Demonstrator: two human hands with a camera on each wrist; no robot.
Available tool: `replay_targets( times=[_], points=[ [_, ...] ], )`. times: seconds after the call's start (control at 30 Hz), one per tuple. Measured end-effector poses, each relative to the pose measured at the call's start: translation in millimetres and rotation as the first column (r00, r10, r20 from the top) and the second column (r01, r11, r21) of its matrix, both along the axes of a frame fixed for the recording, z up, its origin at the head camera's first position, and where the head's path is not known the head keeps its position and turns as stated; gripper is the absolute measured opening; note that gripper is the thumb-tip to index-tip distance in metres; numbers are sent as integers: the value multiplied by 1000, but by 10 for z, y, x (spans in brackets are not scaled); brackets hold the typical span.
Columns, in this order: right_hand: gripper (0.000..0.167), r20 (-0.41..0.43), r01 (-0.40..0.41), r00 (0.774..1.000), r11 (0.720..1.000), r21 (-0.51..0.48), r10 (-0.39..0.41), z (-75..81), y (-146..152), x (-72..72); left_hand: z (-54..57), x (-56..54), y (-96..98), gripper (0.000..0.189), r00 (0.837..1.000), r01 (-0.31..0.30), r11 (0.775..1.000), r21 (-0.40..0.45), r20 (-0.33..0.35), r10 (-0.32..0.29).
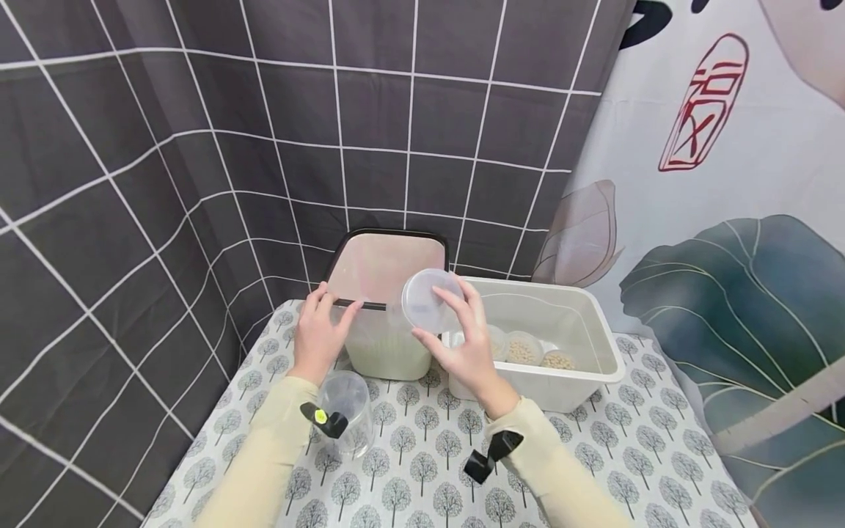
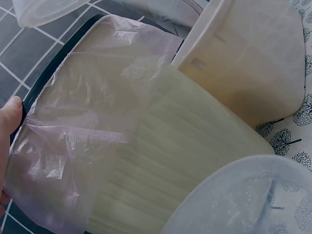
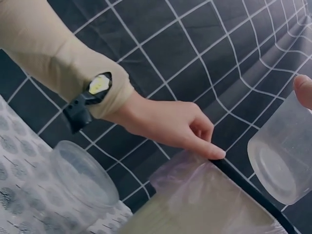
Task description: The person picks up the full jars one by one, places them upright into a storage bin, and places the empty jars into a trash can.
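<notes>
A pale green bin [image 1: 389, 356] with a black rim stands at the back of the table, lined with a thin pinkish plastic bag [image 2: 97, 97] folded over its edge. My left hand [image 1: 318, 337] grips the bin's left edge, thumb on the rim as the right wrist view shows. My right hand [image 1: 469, 345] holds a clear plastic tub [image 1: 425, 301] by its sides, tipped over the bin's right front edge. The tub's round base faces me in the head view, and no contents show through its wall [image 3: 280, 161].
Under my left forearm stands a clear plastic jar [image 1: 350, 418]. Right of the bin sits a white rectangular box [image 1: 581, 381] holding several small tubs, some with pale beans [image 1: 524, 348]. A dark checked curtain [image 1: 370, 110] hangs behind the tree-patterned tablecloth [image 1: 422, 469].
</notes>
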State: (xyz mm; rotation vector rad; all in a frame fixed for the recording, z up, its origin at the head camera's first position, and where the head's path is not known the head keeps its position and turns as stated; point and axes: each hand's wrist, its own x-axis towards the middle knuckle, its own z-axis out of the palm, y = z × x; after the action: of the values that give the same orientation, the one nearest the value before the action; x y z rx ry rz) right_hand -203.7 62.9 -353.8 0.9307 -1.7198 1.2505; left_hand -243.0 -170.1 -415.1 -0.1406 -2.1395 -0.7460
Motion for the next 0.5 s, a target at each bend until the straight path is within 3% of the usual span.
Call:
replay_targets(
  times=[0.2,0.5],
  points=[
    [56,0,47,999,999,3,-47,-75,-42,-255,-6,-7,-7,41,999,-5,1000,-15,-38,4],
    [59,35,58,998,997,52,-60,-16,-187,-533,-3,-1,3,41,1000,-7,1000,-15,-14,7]
  ],
)
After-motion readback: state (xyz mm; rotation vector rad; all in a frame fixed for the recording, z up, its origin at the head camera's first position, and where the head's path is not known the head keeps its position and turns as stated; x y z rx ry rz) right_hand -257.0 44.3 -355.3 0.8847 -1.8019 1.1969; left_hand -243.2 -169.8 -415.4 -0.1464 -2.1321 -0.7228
